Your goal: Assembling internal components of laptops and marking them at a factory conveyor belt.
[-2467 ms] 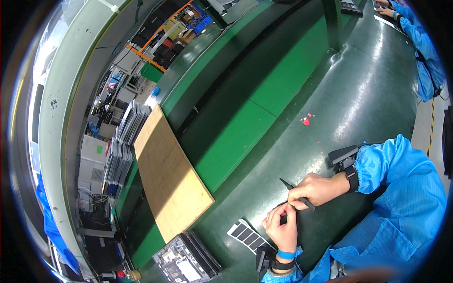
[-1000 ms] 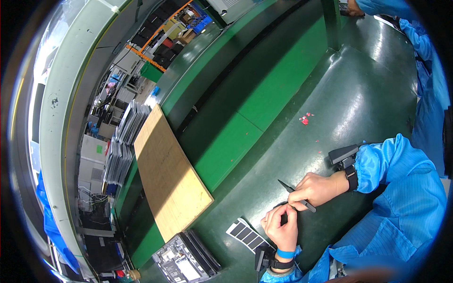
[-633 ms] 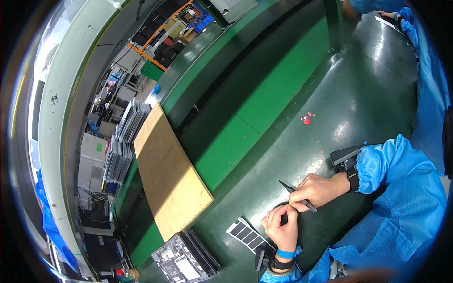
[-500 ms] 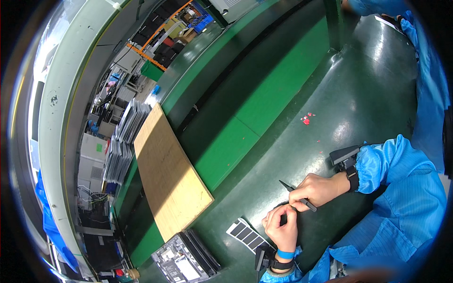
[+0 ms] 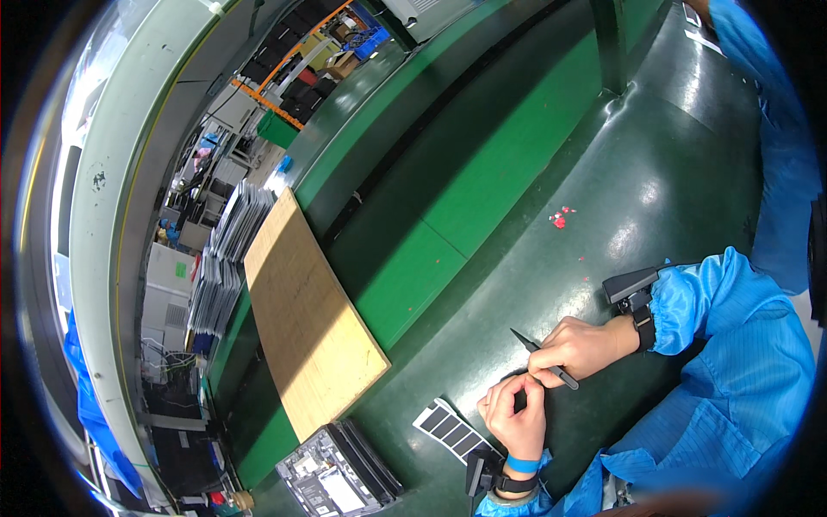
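Observation:
My right hand [image 5: 575,349] is closed around slim black tweezers [image 5: 564,375]. Their pointed end sticks out to the upper left and the flat end to the lower right. My left hand [image 5: 517,418] touches it from below, thumb and index finger pinched together; anything between those fingertips is too small to make out. Just left of that wrist lies a white strip of black rectangular stickers [image 5: 445,427] on the dark green bench [image 5: 482,336]. Further left sits a stack of opened dark devices [image 5: 332,478], the top one showing circuit boards and a white panel.
A wooden board [image 5: 314,314] lies beyond the devices, beside a green conveyor belt [image 5: 508,172]. Red scraps [image 5: 560,220] are scattered on the bench. Stacked thin grey panels [image 5: 228,250] stand far left. A green post [image 5: 610,52] rises near another person's blue sleeve [image 5: 767,95].
The belt's seam and specks have shifted slightly toward the lower left. At upper right, the other person's arm has moved, uncovering small white-edged items. My hands stay nearly still.

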`<state>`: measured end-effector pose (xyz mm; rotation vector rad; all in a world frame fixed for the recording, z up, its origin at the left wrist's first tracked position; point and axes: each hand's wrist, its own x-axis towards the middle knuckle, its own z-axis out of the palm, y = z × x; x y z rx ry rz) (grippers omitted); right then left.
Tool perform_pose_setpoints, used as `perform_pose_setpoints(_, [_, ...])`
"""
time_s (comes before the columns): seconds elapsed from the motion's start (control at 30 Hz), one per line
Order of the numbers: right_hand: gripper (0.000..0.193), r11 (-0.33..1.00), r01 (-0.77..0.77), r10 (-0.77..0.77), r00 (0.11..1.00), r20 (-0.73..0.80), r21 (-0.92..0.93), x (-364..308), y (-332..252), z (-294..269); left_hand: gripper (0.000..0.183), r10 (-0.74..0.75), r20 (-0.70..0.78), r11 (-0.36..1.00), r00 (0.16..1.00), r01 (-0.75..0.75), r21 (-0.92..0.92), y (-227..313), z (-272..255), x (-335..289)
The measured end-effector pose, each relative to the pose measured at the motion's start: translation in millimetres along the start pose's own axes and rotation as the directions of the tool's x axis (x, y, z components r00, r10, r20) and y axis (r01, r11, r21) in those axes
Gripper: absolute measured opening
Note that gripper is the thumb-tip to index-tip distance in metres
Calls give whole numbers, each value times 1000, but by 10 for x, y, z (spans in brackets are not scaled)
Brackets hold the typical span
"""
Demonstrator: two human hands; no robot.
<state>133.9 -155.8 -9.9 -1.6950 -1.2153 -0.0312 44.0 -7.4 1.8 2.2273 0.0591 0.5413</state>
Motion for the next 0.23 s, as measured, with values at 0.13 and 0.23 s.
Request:
perform_pose_setpoints(0.13, [15,1000,-10,10,1000,-2,22,-6,-4,7,7,-4,-5,1000,1000,4,-11,-1,3,-7])
perform_pose_setpoints(0.23, [14,1000,-25,25,1000,1,19,-1,-17,4,6,-13,-6,1000,1000,13,-21,-3,2,-9])
